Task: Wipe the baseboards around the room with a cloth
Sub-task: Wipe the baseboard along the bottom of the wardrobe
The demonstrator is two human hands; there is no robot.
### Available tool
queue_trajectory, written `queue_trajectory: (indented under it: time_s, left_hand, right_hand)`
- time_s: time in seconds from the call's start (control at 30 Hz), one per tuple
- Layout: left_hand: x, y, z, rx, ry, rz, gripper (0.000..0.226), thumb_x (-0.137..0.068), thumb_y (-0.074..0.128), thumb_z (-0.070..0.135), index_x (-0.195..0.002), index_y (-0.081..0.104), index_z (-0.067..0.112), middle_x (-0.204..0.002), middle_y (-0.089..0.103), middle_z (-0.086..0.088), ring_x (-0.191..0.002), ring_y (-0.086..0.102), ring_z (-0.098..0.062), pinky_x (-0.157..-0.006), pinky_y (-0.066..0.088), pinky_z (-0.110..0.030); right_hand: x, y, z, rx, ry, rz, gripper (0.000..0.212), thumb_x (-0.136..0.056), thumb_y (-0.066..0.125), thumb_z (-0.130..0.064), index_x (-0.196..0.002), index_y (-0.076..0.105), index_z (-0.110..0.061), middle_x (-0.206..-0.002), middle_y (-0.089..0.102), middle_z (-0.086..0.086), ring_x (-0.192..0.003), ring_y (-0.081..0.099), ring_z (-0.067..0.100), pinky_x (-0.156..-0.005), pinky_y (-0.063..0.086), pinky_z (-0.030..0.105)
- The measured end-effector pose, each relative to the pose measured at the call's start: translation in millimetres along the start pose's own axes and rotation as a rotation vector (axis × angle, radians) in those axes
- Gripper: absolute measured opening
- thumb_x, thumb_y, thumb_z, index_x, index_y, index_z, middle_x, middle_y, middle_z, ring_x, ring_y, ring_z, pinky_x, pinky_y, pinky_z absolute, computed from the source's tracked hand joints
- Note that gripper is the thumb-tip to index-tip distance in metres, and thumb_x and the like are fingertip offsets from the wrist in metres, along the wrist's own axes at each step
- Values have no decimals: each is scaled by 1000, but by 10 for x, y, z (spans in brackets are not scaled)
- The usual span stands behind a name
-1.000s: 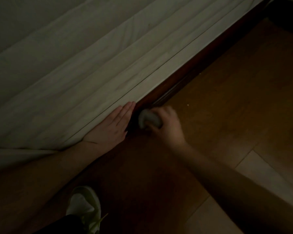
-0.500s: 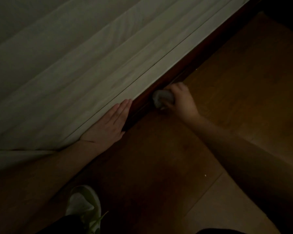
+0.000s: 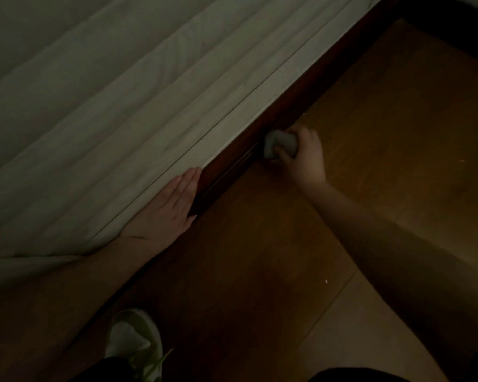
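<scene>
Right hand [image 3: 304,158] grips balled cloth [image 3: 279,143], seemingly on diagonal baseboard [image 3: 232,172]

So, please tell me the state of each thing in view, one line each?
cloth: bunched, gripped, pressed against the baseboard.
baseboard: dark wood, partly under the curtain's hem.
curtain: pleated, held back at its lower edge.
left hand: flat, fingers straight, on the curtain.
right hand: curled round the cloth.

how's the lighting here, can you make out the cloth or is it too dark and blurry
Head view: dim and underexposed, no glare; the pale cloth in the right hand stands out against the dark baseboard but looks soft; the left hand on the white fabric is sharper.
</scene>
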State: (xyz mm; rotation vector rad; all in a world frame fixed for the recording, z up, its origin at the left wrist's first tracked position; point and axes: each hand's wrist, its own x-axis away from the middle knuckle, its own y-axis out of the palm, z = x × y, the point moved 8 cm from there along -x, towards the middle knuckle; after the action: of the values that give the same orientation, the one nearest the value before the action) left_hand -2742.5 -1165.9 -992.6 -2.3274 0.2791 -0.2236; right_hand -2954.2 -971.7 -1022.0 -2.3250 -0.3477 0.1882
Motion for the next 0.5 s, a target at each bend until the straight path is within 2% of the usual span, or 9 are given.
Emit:
queue_trajectory:
  time_s: [0.07,0.2,0.27,0.37,0.5]
  left_hand:
    - [16,-10,16,-10,7,34,71,-105,2,39,-150,9,-16,-161,1,-32,-152,7,-38,-125,5,-42]
    - [16,3,27,-20,11,40,66,-105,3,31,-150,10,-17,-161,2,-32,-152,10,-38,-125,4,-44]
    - [7,-4,34,-23,14,60,63,-106,10,29,-149,11,-17,-160,2,-33,-151,10,-39,-125,0,-46]
    - [5,24,29,-29,16,56,69,-104,22,34,-149,12,-18,-159,1,-35,-150,1,-45,-124,-5,-50]
    - [1,36,30,-48,19,45,69,-103,21,34,-149,14,-16,-159,0,-36,-150,1,-46,-123,-6,-51]
  right_hand:
    - [430,288,-144,-45,-54,-100,47,-86,73,-24,-127,55,-11,-121,53,11,-115,50,26,-96,37,28]
    - [1208,906,-530,-102,-177,-325,45,-80,77,-21,-119,58,-12,-115,53,9,-110,49,25,-96,42,35]
    - [1414,1111,-696,-134,-209,-372,44,-80,77,-22,-118,59,-10,-114,53,10,-109,49,25,-95,41,34]
    - [1505,1296,-862,-154,-227,-423,43,-83,76,-25,-119,59,-8,-116,53,12,-110,49,25,-97,41,34]
    - [1317,1271,-809,-95,-255,-453,45,-80,77,-20,-120,59,-8,-119,54,13,-112,48,28,-97,38,33]
